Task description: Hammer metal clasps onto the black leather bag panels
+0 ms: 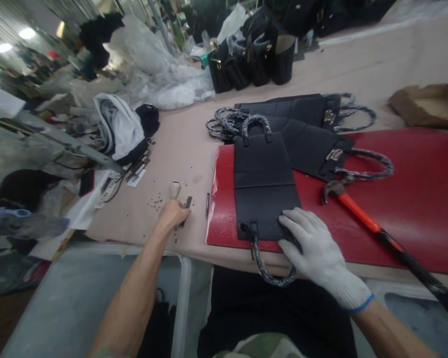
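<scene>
My left hand (172, 215) is bare and closed at the fingertips on a small dark flat bar (188, 202) over the table. Just beyond it lies a short wrapped, pale object (175, 189), with tiny dark bits scattered to its left. A thin dark rod (207, 205) rests by the edge of the red board (224, 199). My right hand (313, 243), in a white knit glove, lies with fingers outstretched on the lower right corner of a black bag panel (265, 199). Wrapped rope-like handles (271, 276) stick out at both of its ends.
A claw hammer (366, 214) with an orange and black handle lies at right on the board. More black bag panels (313, 144) are stacked behind. Finished-looking black bags (254, 59), a brown paper tray (429, 105) and clear plastic wrap (171, 84) sit farther back.
</scene>
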A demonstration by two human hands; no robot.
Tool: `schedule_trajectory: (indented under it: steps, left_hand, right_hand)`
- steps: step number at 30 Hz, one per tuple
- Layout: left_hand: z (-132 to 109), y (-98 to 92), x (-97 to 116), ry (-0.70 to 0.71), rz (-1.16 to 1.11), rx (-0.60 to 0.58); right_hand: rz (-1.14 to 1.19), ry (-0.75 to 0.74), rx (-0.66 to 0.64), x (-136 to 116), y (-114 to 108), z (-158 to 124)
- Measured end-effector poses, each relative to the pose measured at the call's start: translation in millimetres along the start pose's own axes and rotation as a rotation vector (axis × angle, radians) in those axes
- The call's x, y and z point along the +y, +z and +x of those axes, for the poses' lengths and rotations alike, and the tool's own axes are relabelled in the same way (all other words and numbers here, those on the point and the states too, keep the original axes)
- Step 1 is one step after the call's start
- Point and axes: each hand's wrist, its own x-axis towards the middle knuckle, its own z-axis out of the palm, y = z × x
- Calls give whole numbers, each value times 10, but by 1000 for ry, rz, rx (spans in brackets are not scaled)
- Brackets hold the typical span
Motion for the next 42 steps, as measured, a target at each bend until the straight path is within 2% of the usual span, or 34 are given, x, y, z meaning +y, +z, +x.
schedule_trajectory:
  steps: [3, 6, 9, 13, 17, 20, 23, 28, 35, 42]
  left_hand:
    - [10, 15, -41, 6, -157, -38]
    - [-32, 1, -94, -24, -618, -122]
    - [-182, -38, -5, 33, -1026, -139]
    - [-543, 8, 433, 178, -1306, -169]
    - [-871, 256, 969, 243, -1482, -331]
    - [-1018, 466, 1242, 338, -1500, -366]
    - [-1100, 586, 1363, 477, -1416, -285]
    - [-1183, 647, 1342, 583, -1318, -181]
    - [-1234, 741, 1288, 615, -1295, -142]
    - [-1238, 758, 1301, 633, -1262, -134]
  right_hand:
    - [12, 19, -9, -51, -39, -8]
    - [29, 49, -24, -94, -73, -11]
    - [62, 73, -22, -117, -94, -9]
    - [93, 79, -22, -126, -105, -11]
    - [91, 81, -31, -122, -110, -11]
    - [96, 88, -34, -123, -117, -10]
    - [106, 89, -33, -124, -118, -14]
    - [112, 98, -41, -119, -110, -28]
    - [111, 88, -41, -110, -112, -24]
    - [116, 94, -40, -117, -118, -16]
